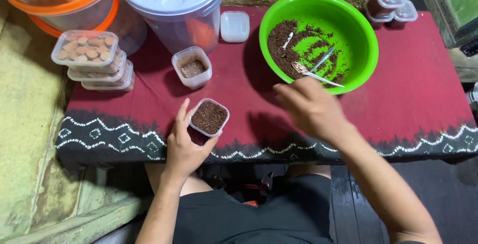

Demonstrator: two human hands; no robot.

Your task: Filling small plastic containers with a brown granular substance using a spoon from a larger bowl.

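1. Head view, my left hand [185, 147]: it grips a small clear tub [209, 117] from its left side, thumb up along the wall and fingers under the near corner. The tub is full of dark brown crumbs and sits near the front edge of the desk [413, 95], which is covered by a dark red cloth with a black patterned border.
2. My right hand [308, 107] hovers over the cloth just in front of the green bowl [358, 30]. Its fingers are loosely curled and hold nothing; it touches neither bowl nor tub.
3. The green bowl stands at the back right of the tub. It holds a thin layer of the same brown crumbs and a white spoon [318, 76] lying near its front rim.
4. Behind the tub stands a second small tub [192, 67], open and partly filled with brown paste.
5. Further left, three lidded tubs [92, 57] of round biscuits are stacked.
6. At the back stand a big clear jar [172, 10] with a white lid and, beside it, a loose square lid [234, 26].
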